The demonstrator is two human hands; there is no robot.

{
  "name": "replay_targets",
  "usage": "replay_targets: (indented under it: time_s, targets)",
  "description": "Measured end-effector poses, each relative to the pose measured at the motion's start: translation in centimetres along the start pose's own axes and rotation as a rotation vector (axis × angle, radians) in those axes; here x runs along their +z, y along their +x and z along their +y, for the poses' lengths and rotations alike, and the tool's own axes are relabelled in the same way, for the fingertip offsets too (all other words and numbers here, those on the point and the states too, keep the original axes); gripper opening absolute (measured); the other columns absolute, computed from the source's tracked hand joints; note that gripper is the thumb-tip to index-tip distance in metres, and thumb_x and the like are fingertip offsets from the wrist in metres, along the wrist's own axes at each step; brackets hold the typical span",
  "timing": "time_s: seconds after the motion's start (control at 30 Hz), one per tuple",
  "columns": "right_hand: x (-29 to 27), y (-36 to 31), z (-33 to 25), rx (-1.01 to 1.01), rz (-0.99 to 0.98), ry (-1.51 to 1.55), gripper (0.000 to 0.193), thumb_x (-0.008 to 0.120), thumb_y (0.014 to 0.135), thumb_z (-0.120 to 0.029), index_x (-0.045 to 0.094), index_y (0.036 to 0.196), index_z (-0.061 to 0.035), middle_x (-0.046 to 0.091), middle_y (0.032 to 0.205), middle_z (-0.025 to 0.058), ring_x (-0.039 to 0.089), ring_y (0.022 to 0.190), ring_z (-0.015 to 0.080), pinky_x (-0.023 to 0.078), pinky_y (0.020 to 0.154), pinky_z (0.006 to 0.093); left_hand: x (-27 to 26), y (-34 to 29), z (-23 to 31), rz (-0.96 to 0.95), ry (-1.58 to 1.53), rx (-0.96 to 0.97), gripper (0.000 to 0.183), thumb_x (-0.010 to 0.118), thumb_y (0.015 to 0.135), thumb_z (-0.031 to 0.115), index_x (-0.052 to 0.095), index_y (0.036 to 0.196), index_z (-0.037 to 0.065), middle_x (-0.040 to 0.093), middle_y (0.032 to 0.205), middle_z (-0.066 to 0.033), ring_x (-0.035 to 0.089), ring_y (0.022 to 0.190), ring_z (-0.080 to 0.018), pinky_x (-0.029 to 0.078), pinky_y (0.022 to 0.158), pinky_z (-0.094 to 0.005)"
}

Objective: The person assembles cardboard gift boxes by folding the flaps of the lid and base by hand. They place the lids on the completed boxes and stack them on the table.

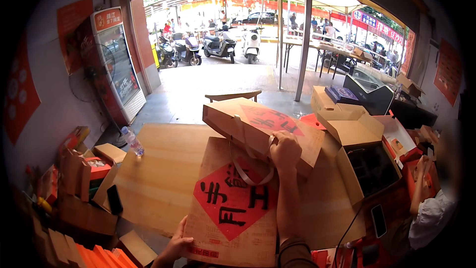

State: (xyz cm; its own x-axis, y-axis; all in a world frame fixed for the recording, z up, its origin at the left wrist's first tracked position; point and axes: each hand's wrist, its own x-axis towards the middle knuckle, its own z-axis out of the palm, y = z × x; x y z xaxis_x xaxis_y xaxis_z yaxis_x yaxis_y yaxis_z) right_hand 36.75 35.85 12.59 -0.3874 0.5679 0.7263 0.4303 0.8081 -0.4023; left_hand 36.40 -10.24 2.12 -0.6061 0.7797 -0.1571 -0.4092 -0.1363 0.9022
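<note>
A flat brown cardboard gift box (201, 235) with a red diamond label and black brush writing stands tilted in front of me. My left hand (176, 243) grips its lower left edge, thumb on the front face. Behind it, a second similar gift box (223, 115) rests tilted on the wooden table (158, 168). My right hand (286, 150) is closed around the pale ribbon handle (243, 136) of this rear box, at its upper side. The ribbon loops down over the top of the front box. Part of the rear box is hidden behind my right hand and forearm.
A plastic bottle (133, 141) stands at the table's left edge, near a dark phone (114, 199). Open cartons (357, 126) crowd the right, beside another phone (379, 220) and a co-worker's hand (420, 168). Boxes (74, 168) are stacked at left. A stool (233, 96) stands beyond the table.
</note>
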Motion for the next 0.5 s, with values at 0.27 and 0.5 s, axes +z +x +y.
replay_targets:
  time_s: [0.27, 0.5]
  targets:
    - [0.2, 0.0, 0.2, -0.003, -0.016, -0.013, 0.012, 0.076, 0.089, -0.023, 0.082, 0.094, -0.0135, 0.077, 0.099, 0.0018, 0.072, 0.1, 0.0259, 0.06, 0.084, 0.0428, -8.6, -3.4, 5.0, 0.088, -0.102, 0.037, 0.102, 0.074, 0.08, 0.014, 0.024, 0.169, 0.007, 0.039, 0.167, -0.0148, 0.041, 0.154, -0.0318, 0.032, 0.127, -0.0469]
    - [2.0, -0.7, -0.2, -0.032, -0.044, -0.028, 0.011, 0.076, 0.088, -0.021, 0.08, 0.092, -0.0114, 0.076, 0.096, 0.0041, 0.072, 0.097, 0.0264, 0.06, 0.083, 0.0422, -17.4, -7.5, 2.1, 0.452, 0.142, 0.151, 0.089, 0.069, 0.083, 0.025, 0.036, 0.162, 0.004, 0.053, 0.154, -0.0172, 0.057, 0.137, -0.0322, 0.048, 0.114, -0.0455]
